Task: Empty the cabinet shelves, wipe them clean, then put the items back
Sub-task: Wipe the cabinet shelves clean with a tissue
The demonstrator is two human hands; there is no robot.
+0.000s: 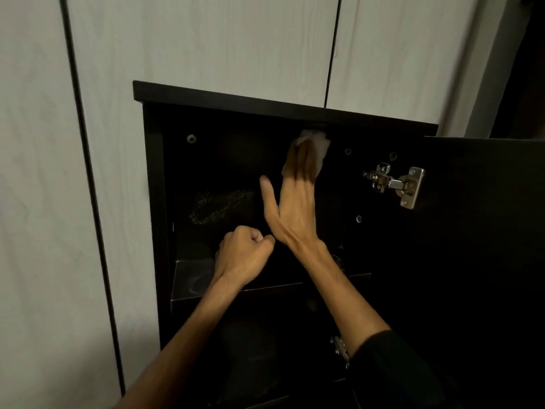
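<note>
A small black cabinet (283, 106) stands open in front of me, its top compartment dark and bare of items. My right hand (292, 208) reaches deep inside, fingers flat and pressing a white wipe (320, 144) against the back wall just under the cabinet's top. My left hand (243, 256) is a closed fist with nothing in it, hovering just above the front of the upper shelf (191, 278). A dusty smear (221, 206) shows on the back wall to the left of my right hand. The lower compartment is too dark to make out.
The cabinet door (483, 231) hangs open on the right, held by a metal hinge (398, 184); a second hinge (339, 349) shows lower down. Pale wood-grain wardrobe doors (206, 39) rise behind and left of the cabinet.
</note>
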